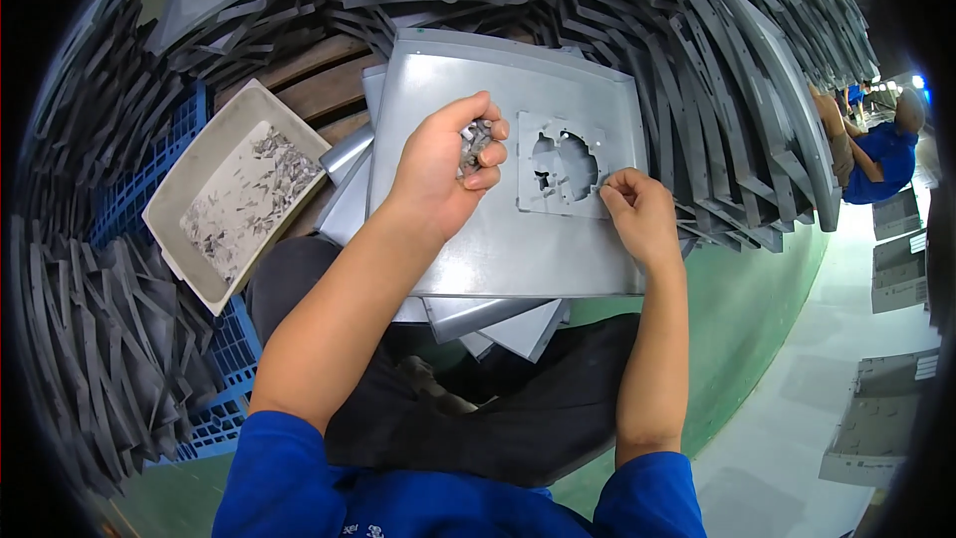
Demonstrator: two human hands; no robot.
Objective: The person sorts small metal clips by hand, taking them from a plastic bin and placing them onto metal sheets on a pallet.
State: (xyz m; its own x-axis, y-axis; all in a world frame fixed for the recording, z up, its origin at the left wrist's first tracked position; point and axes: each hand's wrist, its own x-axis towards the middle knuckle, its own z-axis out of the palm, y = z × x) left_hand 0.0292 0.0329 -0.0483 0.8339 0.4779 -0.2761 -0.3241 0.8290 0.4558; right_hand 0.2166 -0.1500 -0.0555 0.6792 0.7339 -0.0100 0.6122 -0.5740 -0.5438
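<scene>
A grey sheet-metal panel lies before me, with a round, notched cut-out inside a square recessed area to the right of its middle. My left hand is held above the panel, fingers curled around a handful of small metal scraps. At the right edge of the cut-out, my right hand has thumb and forefinger pinched together by the rim. Whatever is between those fingertips, if anything, is too small to make out.
To the left stands a beige plastic bin holding many small metal scraps. Stacked sheet-metal panels surround the far side and right, with more at the lower left. Blue plastic pallets show at the left. A person sits far right.
</scene>
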